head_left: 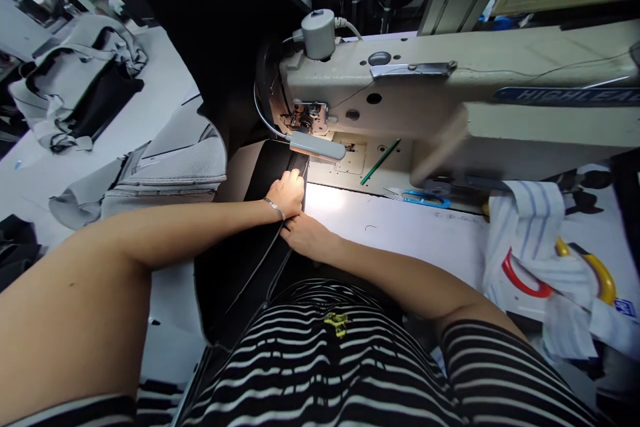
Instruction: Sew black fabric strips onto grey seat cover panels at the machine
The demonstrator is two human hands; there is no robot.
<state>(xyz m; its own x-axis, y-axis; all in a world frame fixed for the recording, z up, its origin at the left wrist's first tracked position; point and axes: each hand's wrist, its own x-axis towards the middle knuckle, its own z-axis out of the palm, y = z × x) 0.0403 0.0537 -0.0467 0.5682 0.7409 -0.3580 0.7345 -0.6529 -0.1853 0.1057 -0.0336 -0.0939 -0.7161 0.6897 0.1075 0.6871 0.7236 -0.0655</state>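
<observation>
A black fabric panel (235, 287) with a stitched seam along its right edge runs from my lap up to the sewing machine (380, 100). My left hand (289, 192), a bracelet at its wrist, is closed on that edge just below the machine's head. Close beneath it, almost touching, my right hand (307, 235) pinches the same edge with curled fingers. Both sets of fingertips are partly hidden. A grey lamp (317, 145) on a bendable neck lights the spot by the needle area. The panel's upper end passes under the machine's head.
Right of my hands, a green pencil (381, 161) and blue-handled snips (425, 198) lie by the machine bed. Striped white cloth strips (533, 213), red-handled scissors (525, 280) and a yellow handle (597, 277) sit further right. Grey sewn pieces (170, 160) are piled at left.
</observation>
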